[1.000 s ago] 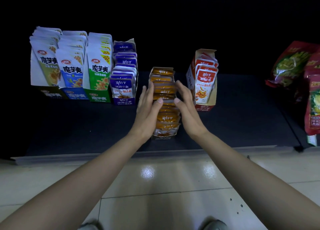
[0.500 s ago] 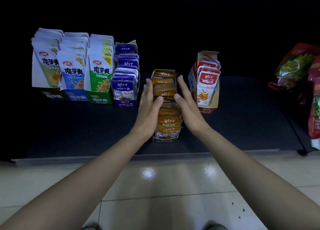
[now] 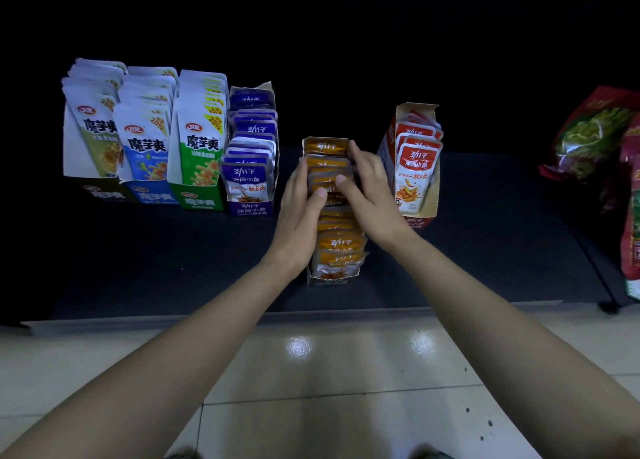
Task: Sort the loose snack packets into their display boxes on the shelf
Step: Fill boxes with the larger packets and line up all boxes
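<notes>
A row of orange snack packets (image 3: 338, 247) stands in a narrow display box (image 3: 327, 281) on the dark shelf (image 3: 166, 268), set forward of the other boxes. My left hand (image 3: 298, 209) lies flat against the row's left side, its thumb over the packet tops. On the right side, my right hand (image 3: 372, 192) presses with straight fingers that reach the rearmost packet, thumb also on top. The middle packets are hidden under my hands.
A purple packet box (image 3: 251, 178) and three boxes of white packets (image 3: 145, 140) stand to the left. A red packet box (image 3: 415, 168) stands close on the right. Large red bags (image 3: 595, 136) lie at the far right. The tiled floor (image 3: 311, 372) is below the shelf edge.
Both hands have slid farther back along the orange row, and the right fingers now reach the rear packet. The box has stayed in place.
</notes>
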Motion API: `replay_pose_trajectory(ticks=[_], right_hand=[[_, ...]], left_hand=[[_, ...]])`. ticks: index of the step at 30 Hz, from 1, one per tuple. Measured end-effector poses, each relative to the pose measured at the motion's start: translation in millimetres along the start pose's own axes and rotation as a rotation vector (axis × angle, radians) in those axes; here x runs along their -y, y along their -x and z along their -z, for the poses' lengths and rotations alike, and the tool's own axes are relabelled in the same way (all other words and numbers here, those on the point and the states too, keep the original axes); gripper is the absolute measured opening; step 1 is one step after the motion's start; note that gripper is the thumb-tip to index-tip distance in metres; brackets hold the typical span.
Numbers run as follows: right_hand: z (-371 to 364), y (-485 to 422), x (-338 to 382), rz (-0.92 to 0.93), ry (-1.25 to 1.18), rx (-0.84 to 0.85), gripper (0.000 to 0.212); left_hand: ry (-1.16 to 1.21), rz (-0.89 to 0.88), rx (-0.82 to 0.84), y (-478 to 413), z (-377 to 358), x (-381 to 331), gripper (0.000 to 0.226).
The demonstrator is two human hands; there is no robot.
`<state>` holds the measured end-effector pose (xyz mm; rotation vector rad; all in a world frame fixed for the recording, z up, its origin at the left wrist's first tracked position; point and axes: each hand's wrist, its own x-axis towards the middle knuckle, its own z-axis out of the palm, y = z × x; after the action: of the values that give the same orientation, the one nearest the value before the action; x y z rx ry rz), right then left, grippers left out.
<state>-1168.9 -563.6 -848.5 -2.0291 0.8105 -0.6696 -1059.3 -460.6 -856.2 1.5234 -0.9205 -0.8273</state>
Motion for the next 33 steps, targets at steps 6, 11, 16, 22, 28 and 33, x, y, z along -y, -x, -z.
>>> replay_pose_trajectory(ticks=[6,11,16,22,28,33], right_hand=[[8,-13,-5,0.275,0.292,-0.176,0.041],[14,-33,-7,0.333,0.454,-0.223,0.039],[19,-37,-13,0.427,0.447,-0.273,0.025],[19,-46,-11,0.400,0.424,-0.280,0.022],[22,-51,-10,0.408,0.360,-0.245,0.014],[17,-52,-12,0.327,0.400,-0.185,0.021]], left_hand=[[-0.200,-0.120,-0.024,-8,9,3,0.075],[-0.345,-0.162,-0.028,-15,12,8,0.073],[-0.495,-0.189,-0.054,-14,12,8,0.070],[-0.574,-0.133,-0.085,-23,12,2,0.064],[-0.588,-0.132,-0.092,-23,13,4,0.054],[-0.567,-0.144,-0.120,-23,11,5,0.052]])
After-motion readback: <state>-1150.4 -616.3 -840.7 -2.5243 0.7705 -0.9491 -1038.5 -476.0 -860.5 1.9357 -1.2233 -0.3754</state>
